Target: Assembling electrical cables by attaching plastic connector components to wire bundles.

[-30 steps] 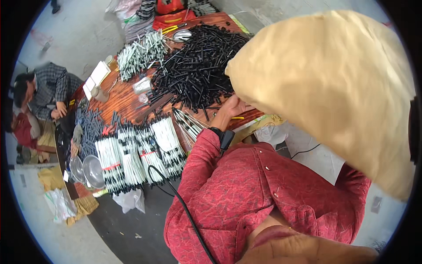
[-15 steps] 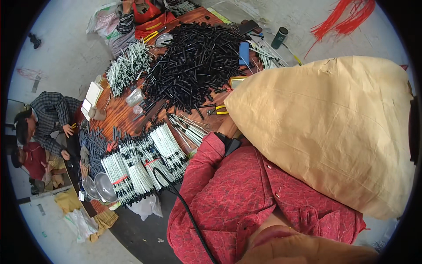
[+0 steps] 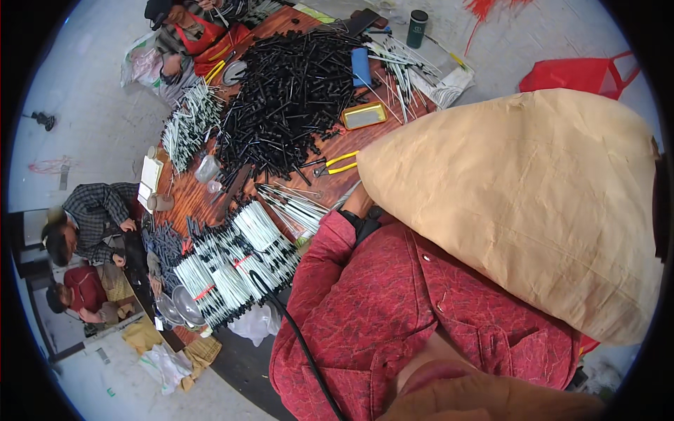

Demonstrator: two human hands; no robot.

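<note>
A large tan paper sheet or bag [image 3: 512,210] fills the right side of the head view, in front of my red-sleeved torso. My left hand [image 3: 359,201] reaches from a red sleeve with a black wristband and goes behind the paper's left edge. Only the back of the hand and wrist show; its fingers are hidden, so its grip is not visible. My right hand is not in view. Near my left hand lie yellow-handled pliers [image 3: 338,164] and loose white rods with black ends [image 3: 291,209].
A large heap of black tubes [image 3: 281,98] covers the wooden table [image 3: 189,203]. Banded white rod bundles [image 3: 235,270] lie by my left elbow, near metal bowls [image 3: 186,305]. A yellow tin [image 3: 364,116] and green bottle [image 3: 416,29] stand farther back. Other people sit around the table.
The view has shifted, bringing the whole pliers, the yellow tin and a red bag into sight. My left hand stays behind the paper's edge.
</note>
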